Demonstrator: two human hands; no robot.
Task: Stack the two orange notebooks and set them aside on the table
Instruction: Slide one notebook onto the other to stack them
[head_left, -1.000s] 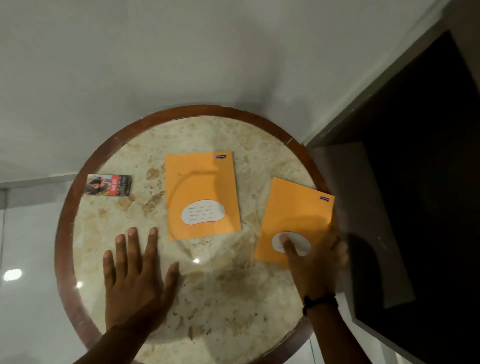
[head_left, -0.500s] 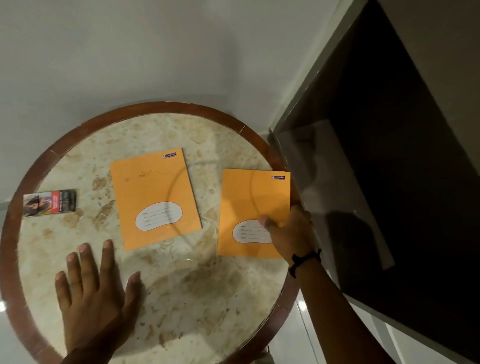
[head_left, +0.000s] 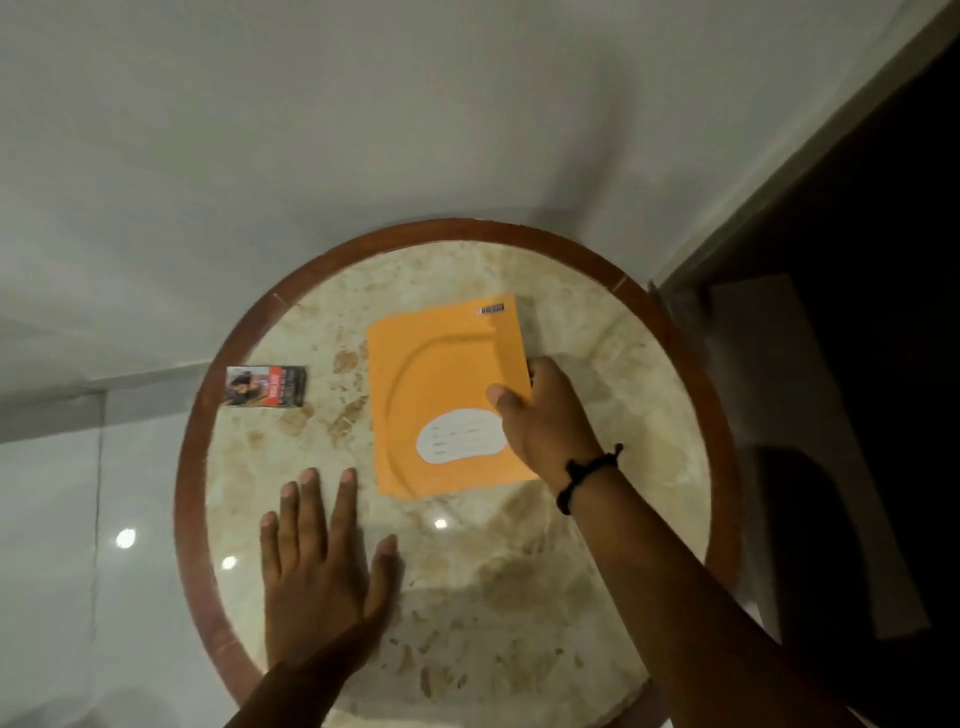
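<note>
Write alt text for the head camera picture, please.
A right hand grips the right edge of an orange notebook lying on a round marble table. The left hand rests flat on the table, and a small printed box lies at the left.

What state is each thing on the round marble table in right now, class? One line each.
Orange paper notebooks: stacked flat, one cover showing, lower edge peeking out.
Right hand: gripping the stack's right edge, thumb on top.
Left hand: flat on the table, fingers spread, empty.
Small printed card packet: lying flat, untouched.
Round marble table: glossy, reflecting lights.
</note>
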